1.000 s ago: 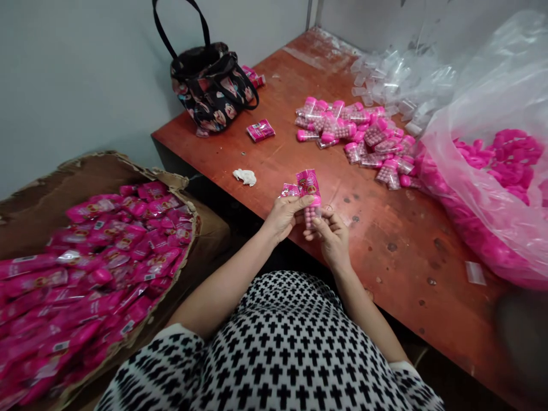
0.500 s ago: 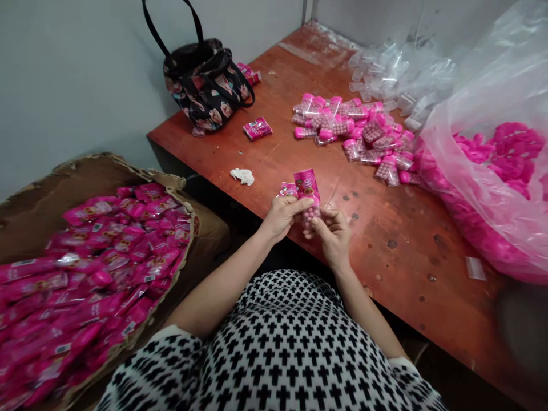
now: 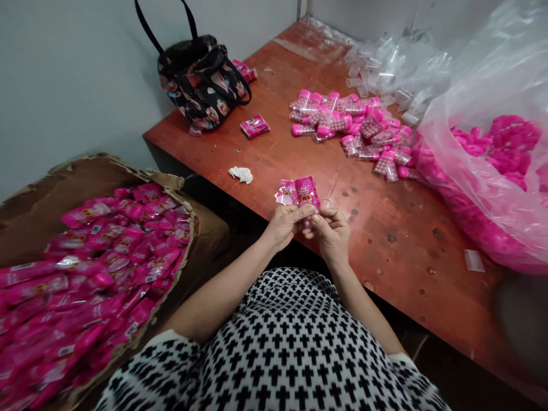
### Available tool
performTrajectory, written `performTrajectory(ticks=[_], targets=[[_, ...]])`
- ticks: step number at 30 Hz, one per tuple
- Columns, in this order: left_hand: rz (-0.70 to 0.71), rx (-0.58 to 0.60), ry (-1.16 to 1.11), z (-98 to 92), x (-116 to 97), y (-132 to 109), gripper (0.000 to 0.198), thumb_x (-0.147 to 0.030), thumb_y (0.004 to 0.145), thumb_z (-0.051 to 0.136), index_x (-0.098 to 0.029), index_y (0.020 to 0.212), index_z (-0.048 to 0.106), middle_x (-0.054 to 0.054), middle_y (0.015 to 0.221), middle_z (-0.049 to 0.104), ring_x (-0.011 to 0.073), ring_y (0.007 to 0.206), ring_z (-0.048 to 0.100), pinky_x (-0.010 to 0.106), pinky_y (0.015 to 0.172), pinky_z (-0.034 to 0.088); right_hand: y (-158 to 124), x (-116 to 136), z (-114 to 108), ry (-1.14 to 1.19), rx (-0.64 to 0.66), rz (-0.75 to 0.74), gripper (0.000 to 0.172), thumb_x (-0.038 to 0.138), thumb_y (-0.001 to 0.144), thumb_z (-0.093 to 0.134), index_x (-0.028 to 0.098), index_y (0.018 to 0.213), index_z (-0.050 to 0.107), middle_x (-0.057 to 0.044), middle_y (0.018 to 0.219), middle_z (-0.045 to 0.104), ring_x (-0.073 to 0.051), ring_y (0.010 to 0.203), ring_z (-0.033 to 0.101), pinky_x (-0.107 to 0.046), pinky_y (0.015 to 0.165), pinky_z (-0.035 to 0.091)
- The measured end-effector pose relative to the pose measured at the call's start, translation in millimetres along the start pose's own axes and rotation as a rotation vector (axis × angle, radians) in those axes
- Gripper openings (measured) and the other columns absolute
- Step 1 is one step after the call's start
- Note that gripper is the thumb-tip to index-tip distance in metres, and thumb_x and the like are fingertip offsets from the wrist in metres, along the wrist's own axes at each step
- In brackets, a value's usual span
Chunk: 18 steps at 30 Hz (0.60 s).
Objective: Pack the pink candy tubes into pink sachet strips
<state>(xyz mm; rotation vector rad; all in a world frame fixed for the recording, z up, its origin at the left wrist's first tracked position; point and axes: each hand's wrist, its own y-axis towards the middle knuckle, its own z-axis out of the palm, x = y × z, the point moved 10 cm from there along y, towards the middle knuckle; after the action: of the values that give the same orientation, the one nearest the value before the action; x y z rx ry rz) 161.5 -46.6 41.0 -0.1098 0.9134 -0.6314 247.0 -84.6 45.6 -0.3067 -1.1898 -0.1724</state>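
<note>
At the table's front edge, my two hands meet on a small clear bottle of pink candy balls with a pink printed wrapper (image 3: 307, 190) at its upper end. My left hand (image 3: 283, 226) pinches it from the left, thumb across the front. From the right, my right hand (image 3: 334, 233) closes thumb and fingers on its lower part. Most of the bottle is hidden behind my fingers. Another printed wrapper (image 3: 286, 192) sticks up just left of the first, above my left hand; its lower end is hidden.
Filled candy bottles (image 3: 334, 117) lie heaped at the table's back, beside empty clear tubes (image 3: 398, 65). A plastic bag (image 3: 483, 222) of pink caps stands right. A wrapper stack (image 3: 255, 127), crumpled tissue (image 3: 241, 174) and handbag (image 3: 203, 85) sit left. Wrapped packs fill a carton (image 3: 190, 228).
The pink wrapper and bottle have sunk lower between my fingers, so the candy balls are now mostly covered. The second wrapper shows more fully beside it. My view has shifted slightly.
</note>
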Motion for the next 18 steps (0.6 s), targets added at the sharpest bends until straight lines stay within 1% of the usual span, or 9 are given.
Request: performTrajectory(ticks=[2,5,7,8,11,13,15,16,18], targets=[[0.017,-0.032,-0.014,-5.8,-4,-3,0.032,-0.033,0.057,0.082,-0.007,0.060,0.064,0.001,0.051,0.057,0.0083,0.043,0.050,0.022,0.041,0.043,0,-2,2,0.039,0.019,0.021,0.029,0.034,0.070,0.074,0.020,0.088,0.056,0.003,0.069,0.070,-0.012,0.052,0.066,-0.025,0.049,0.058],[0.049,-0.102,-0.046,-17.7,-12,-8,0.030,-0.032,0.055,0.083,-0.008,0.063,0.066,0.004,0.059,0.063,0.0087,0.052,0.057,0.021,0.051,0.048,-2,-1,11,0.037,0.101,0.022,0.032,0.033,0.068,0.077,0.020,0.092,0.060,0.001,0.080,0.072,-0.014,0.067,0.070,-0.028,0.061,0.061],[0.057,-0.117,-0.055,-21.5,-12,-12,0.029,-0.031,0.055,0.083,-0.008,0.064,0.068,0.005,0.063,0.066,0.0093,0.055,0.059,0.022,0.054,0.050,-2,1,14,0.012,0.117,0.009,0.032,0.032,0.067,0.078,0.021,0.092,0.062,0.001,0.082,0.072,-0.014,0.070,0.070,-0.028,0.065,0.061],[0.058,-0.114,-0.050,-21.7,-11,-13,0.029,-0.031,0.055,0.083,-0.008,0.065,0.068,0.005,0.063,0.066,0.0093,0.055,0.059,0.022,0.055,0.050,-1,2,14,0.003,0.104,0.000,0.030,0.031,0.066,0.078,0.021,0.089,0.062,0.002,0.078,0.072,-0.013,0.068,0.070,-0.027,0.063,0.061],[0.057,-0.103,-0.037,-20.7,-6,-20,0.026,-0.030,0.057,0.082,-0.009,0.061,0.068,0.003,0.059,0.064,0.0085,0.054,0.058,0.022,0.056,0.051,3,2,15,0.006,0.053,-0.022,0.026,0.031,0.065,0.079,0.020,0.076,0.058,0.006,0.064,0.067,-0.010,0.055,0.066,-0.021,0.053,0.057],[0.060,-0.095,-0.036,-21.4,-7,-28,0.026,-0.029,0.058,0.082,-0.008,0.059,0.067,0.003,0.057,0.063,0.0084,0.053,0.058,0.023,0.058,0.051,5,-2,25,0.016,0.082,0.007,0.029,0.033,0.065,0.078,0.020,0.072,0.054,0.007,0.059,0.065,-0.009,0.048,0.063,-0.019,0.048,0.055],[0.121,-0.113,-0.053,-29.8,-21,-42,0.026,-0.031,0.061,0.081,-0.009,0.063,0.068,0.005,0.065,0.068,0.0114,0.059,0.062,0.025,0.062,0.053,5,-8,40,0.015,0.161,0.062,0.031,0.035,0.065,0.078,0.020,0.075,0.052,0.007,0.059,0.066,-0.010,0.047,0.063,-0.020,0.046,0.055],[0.193,-0.146,-0.076,-39.1,-35,-51,0.026,-0.034,0.063,0.080,-0.010,0.069,0.068,0.006,0.073,0.070,0.0139,0.065,0.065,0.028,0.066,0.054,4,-9,45,0.011,0.197,0.083,0.032,0.036,0.065,0.078,0.021,0.077,0.052,0.006,0.060,0.067,-0.011,0.048,0.064,-0.020,0.046,0.055],[0.422,-0.284,-0.157,-70.5,-72,-76,0.033,-0.044,0.068,0.074,-0.015,0.083,0.068,0.006,0.091,0.073,0.0183,0.082,0.068,0.032,0.078,0.054,3,-7,48,-0.006,0.231,0.093,0.032,0.037,0.066,0.076,0.021,0.081,0.053,0.005,0.063,0.068,-0.011,0.051,0.066,-0.021,0.047,0.055]])
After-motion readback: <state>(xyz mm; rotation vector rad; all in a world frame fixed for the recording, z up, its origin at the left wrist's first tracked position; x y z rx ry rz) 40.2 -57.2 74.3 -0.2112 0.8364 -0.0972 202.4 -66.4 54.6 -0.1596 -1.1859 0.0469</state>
